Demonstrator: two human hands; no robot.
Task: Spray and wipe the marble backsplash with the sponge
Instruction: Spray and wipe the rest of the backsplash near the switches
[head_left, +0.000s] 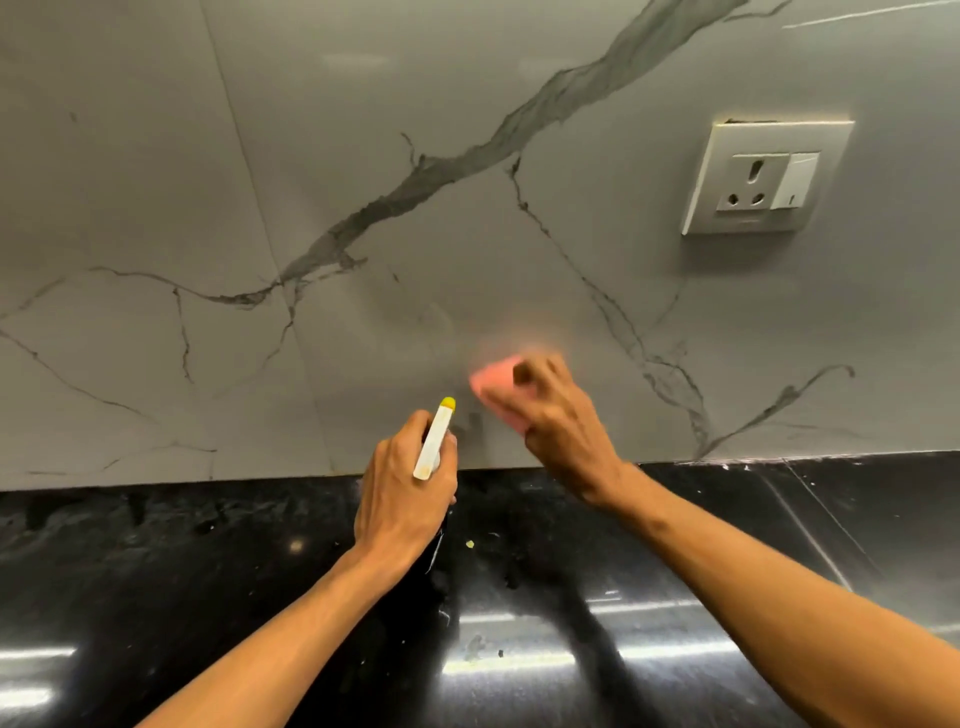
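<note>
Seemingly one blurred sponge (492, 383), one spray bottle (435, 440).

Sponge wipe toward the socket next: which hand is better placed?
Right. The right hand holds the pink sponge at the backsplash, on the side of the socket; the left hand grips the spray bottle, farther off.

The backsplash (363, 130) is pale grey marble with dark grey veins. The sponge (493, 382) is pink; the sprayer (434, 441) is white with a yellow tip. The counter (675, 545) is glossy black, the socket (763, 179) white.
</note>
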